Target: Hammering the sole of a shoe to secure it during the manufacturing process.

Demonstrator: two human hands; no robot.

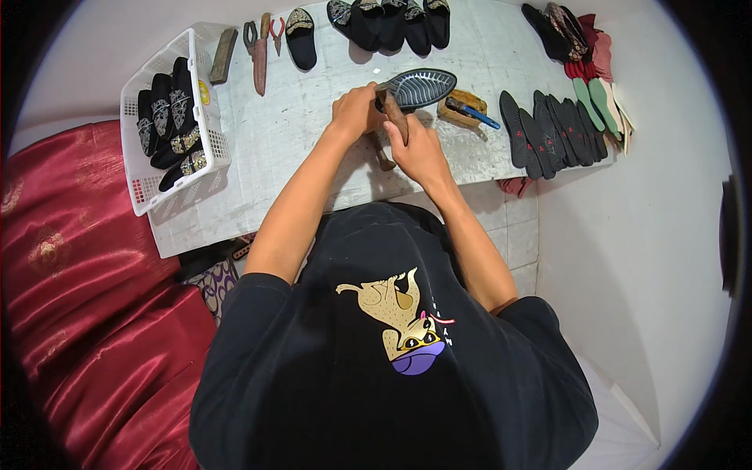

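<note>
A black slipper [427, 88] is turned sole up over the table, its ribbed tread showing. My left hand [358, 111] is closed around its near left end, with the fingertips partly hidden. My right hand [419, 149] grips a hammer [396, 117] by its brown wooden handle. The hammer's head lies against or just above the sole's end; I cannot tell which. Below my hands, a brown wooden piece [381, 155] stands out toward the table's near edge, its upper part hidden. Right of the slipper sits a tan box [456, 117] with a blue-handled brush [479, 116] across it.
A white plastic basket [205, 125] of black slippers stands at the left. Pliers [277, 35], a sheathed tool [260, 63] and finished-looking slippers [301, 39] line the far side. Black soles [548, 137] and green insoles [603, 102] lie right on the worn white table [266, 141].
</note>
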